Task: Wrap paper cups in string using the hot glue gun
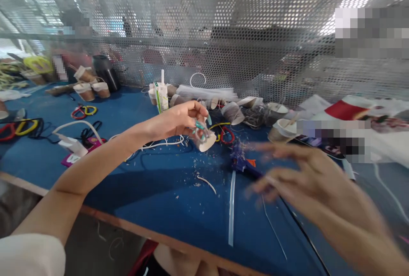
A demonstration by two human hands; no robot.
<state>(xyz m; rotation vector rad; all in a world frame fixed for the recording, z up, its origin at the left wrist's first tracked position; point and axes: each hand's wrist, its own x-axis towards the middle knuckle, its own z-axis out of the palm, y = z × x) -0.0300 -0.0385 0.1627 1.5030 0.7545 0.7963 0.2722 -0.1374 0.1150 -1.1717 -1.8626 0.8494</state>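
Observation:
My left hand (188, 118), its nails turquoise, pinches a small paper cup (208, 142) above the blue table; the cup is tilted with its pale round end toward me. Fingers hide part of its side. To the right, my right hand (297, 178) is smeared by motion, its fingers spread and holding nothing I can see. Just beyond those fingertips lies a dark blue glue gun (239, 163) with an orange part. A clear glue stick (232, 208) extends from it toward the table's front edge. White scraps and a short piece of cord (207, 183) lie between the hands.
Yellow-and-red scissors (226, 134) lie behind the held cup. Several wrapped cups (233, 113) and a drink carton (161, 97) line the mesh screen (191, 33). A black cable (305, 235) runs under my right hand. At left are a purple box (72, 159) and more scissors (83, 111).

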